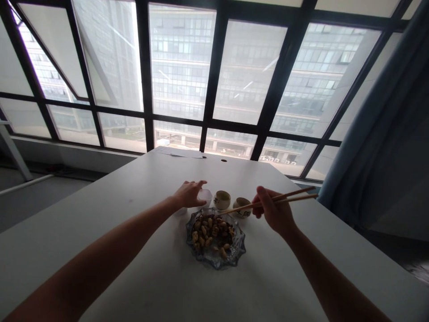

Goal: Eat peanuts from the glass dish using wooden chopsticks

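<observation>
My left hand [189,193] is at the left side of a small clear plastic cup [205,195]. Its thumb and forefinger are apart, the thumb by the cup's front; whether they press on it I cannot tell. In my right hand [273,210] is a pair of wooden chopsticks [295,195], their tips reaching left over the far rim of a scalloped glass dish [217,264]. Unshelled peanuts [204,230] and some darker pieces lie in the dish. Two small cream cups with dark characters, one in the middle [222,201] and one at right [241,208], stand behind it.
Under my left wrist, another clear container [181,211] partly shows. The white table [134,268] runs toward the large windows, with papers [179,153] at its far end and a round hole [224,160] nearby. A blue curtain [372,134] hangs at the right.
</observation>
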Tool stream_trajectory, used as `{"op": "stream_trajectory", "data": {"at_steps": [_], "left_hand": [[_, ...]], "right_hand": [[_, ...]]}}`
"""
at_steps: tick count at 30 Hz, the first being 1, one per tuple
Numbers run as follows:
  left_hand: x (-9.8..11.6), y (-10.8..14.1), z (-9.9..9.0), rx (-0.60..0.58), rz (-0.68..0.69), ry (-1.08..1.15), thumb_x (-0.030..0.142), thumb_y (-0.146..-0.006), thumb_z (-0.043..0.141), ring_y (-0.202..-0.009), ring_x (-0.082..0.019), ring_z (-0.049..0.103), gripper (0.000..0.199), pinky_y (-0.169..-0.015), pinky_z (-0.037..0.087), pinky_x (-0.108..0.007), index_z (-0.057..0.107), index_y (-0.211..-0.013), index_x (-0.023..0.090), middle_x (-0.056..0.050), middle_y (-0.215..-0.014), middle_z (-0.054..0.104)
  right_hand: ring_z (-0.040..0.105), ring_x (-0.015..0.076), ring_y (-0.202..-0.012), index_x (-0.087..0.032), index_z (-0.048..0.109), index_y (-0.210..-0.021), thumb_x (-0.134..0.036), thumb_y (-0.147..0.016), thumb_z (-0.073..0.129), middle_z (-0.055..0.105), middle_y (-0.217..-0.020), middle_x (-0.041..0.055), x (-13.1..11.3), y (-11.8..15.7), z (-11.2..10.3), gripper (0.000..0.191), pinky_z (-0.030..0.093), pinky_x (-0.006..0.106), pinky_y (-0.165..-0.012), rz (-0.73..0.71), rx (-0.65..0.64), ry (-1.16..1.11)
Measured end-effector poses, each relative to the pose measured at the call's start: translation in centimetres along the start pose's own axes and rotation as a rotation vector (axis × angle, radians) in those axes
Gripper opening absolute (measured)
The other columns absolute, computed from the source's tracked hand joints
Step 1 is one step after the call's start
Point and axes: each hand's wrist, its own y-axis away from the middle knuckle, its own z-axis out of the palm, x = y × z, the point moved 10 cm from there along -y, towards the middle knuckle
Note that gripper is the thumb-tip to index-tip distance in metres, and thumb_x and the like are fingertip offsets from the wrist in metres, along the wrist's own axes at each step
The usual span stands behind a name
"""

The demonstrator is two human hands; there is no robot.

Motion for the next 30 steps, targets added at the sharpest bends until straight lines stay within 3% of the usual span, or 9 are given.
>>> {"op": "stream_trajectory", "data": {"at_steps": [4,7,9,12,16,19,22,30], "left_hand": [[-0.7,0.2,0.5,-0.035,-0.029,0.001,0.052,-0.075,0.070,-0.111,-0.036,0.064,0.077,-0.101,0.042,-0.053,0.044,-0.139,0.018,-0.015,-0.117,0.071],[-1.0,1.6,-0.7,0.076,-0.020,0.006,0.059,-0.082,0.062,-0.113,-0.034,0.063,0.068,-0.101,0.042,-0.053,0.048,-0.135,0.018,-0.014,-0.120,0.069],[-1.8,3.1,-2.0,0.200,-0.053,-0.019,0.060,-0.086,0.057,-0.113,-0.034,0.062,0.062,-0.100,0.042,-0.053,0.051,-0.131,0.018,-0.015,-0.120,0.068],[-3.3,5.9,-3.2,0.380,-0.109,-0.036,0.060,-0.087,0.056,-0.120,-0.035,0.057,0.060,-0.103,0.041,-0.054,0.050,-0.129,0.018,-0.016,-0.126,0.064],[-6.1,8.9,-2.3,0.489,-0.184,0.078,0.062,-0.085,0.056,-0.121,-0.033,0.057,0.060,-0.102,0.044,-0.052,0.049,-0.127,0.020,-0.016,-0.128,0.062],[-8.1,9.7,-0.5,0.468,-0.263,0.237,0.067,-0.082,0.057,-0.114,-0.032,0.061,0.071,-0.096,0.050,-0.049,0.044,-0.131,0.017,-0.017,-0.122,0.064],[-8.7,9.7,0.6,0.403,-0.308,0.300,0.070,-0.078,0.060,-0.114,-0.033,0.062,0.079,-0.094,0.051,-0.049,0.042,-0.134,0.017,-0.017,-0.126,0.063],[-7.9,9.5,0.5,0.321,-0.348,0.231,0.071,-0.076,0.060,-0.104,-0.034,0.066,0.083,-0.089,0.053,-0.049,0.044,-0.136,0.016,-0.019,-0.126,0.064]], "right_hand": [[0.042,0.0080,-0.025,-0.017,0.059,-0.054,-0.073,-0.082,0.056,0.054,-0.035,-0.0002,2.2,1.2,2.3,0.062,0.030,0.017,-0.027,0.290,-0.349,-0.021],[0.048,0.0079,-0.029,-0.016,0.059,-0.059,-0.072,-0.083,0.055,0.059,-0.041,0.0000,2.8,2.3,4.5,0.061,0.036,0.016,-0.031,0.315,-0.495,-0.002],[0.053,0.0088,-0.034,-0.016,0.060,-0.062,-0.069,-0.085,0.055,0.061,-0.045,0.0001,2.8,2.3,5.3,0.058,0.040,0.017,-0.034,0.270,-0.479,0.001],[0.056,0.0102,-0.036,-0.016,0.059,-0.064,-0.069,-0.086,0.054,0.061,-0.047,0.0002,2.5,1.5,4.7,0.057,0.042,0.018,-0.035,0.196,-0.342,-0.009],[0.057,0.0115,-0.038,-0.016,0.060,-0.065,-0.073,-0.083,0.053,0.062,-0.049,0.0017,1.7,1.1,3.5,0.060,0.044,0.020,-0.037,0.191,-0.285,0.003],[0.056,0.0111,-0.038,-0.016,0.060,-0.063,-0.076,-0.082,0.052,0.060,-0.047,0.0016,1.2,1.3,3.3,0.063,0.044,0.020,-0.037,0.219,-0.378,0.064],[0.056,0.0110,-0.038,-0.016,0.060,-0.062,-0.075,-0.082,0.052,0.060,-0.048,0.0017,0.6,1.5,3.1,0.063,0.044,0.020,-0.038,0.210,-0.449,0.143],[0.061,0.0127,-0.045,-0.016,0.062,-0.067,-0.062,-0.091,0.051,0.063,-0.056,0.0030,0.2,2.3,5.0,0.054,0.048,0.022,-0.043,0.087,-0.588,0.248]]}}
